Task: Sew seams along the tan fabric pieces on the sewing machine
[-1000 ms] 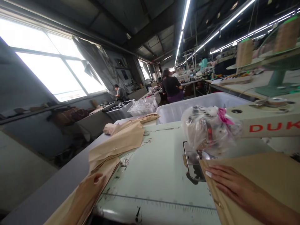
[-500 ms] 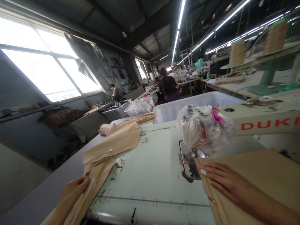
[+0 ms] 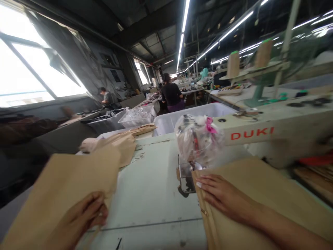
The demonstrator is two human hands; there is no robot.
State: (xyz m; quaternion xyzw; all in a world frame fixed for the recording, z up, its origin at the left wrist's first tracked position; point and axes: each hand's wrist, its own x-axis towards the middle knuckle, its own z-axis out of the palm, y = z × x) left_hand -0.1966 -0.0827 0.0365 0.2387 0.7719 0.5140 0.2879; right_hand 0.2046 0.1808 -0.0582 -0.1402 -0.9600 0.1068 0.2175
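Tan panels of cloth or stiff paper, which of the two cannot be told, fill both lower corners of the view. The left hand (image 3: 80,222) is curled shut, its fingers pinching the lower edge of a tan panel (image 3: 65,184) that stands up from the grip, above the near edge of the pale green counter (image 3: 151,187). The right hand (image 3: 223,196) lies open and flat, fingers together, on a second tan panel (image 3: 260,184), resting on it without gripping. That panel lies on the counter, its edge just beside the metal plate (image 3: 185,175) below a white DUKI sewing machine head (image 3: 249,133). A plastic bag with a pink tie (image 3: 195,139) hangs in front of the machine head, above the plate. Farther along the counter, a heap of beige fabric (image 3: 117,147) lies near the far end. Beyond it stand a large white bin (image 3: 192,116) and a transparent plastic tub (image 3: 136,117). Thread cones (image 3: 233,65) sit on a stand to the right. Down the long workshop, a person in a dark top (image 3: 170,94) stands with their back turned, and another person (image 3: 105,98) works beside the bright windows (image 3: 31,66).
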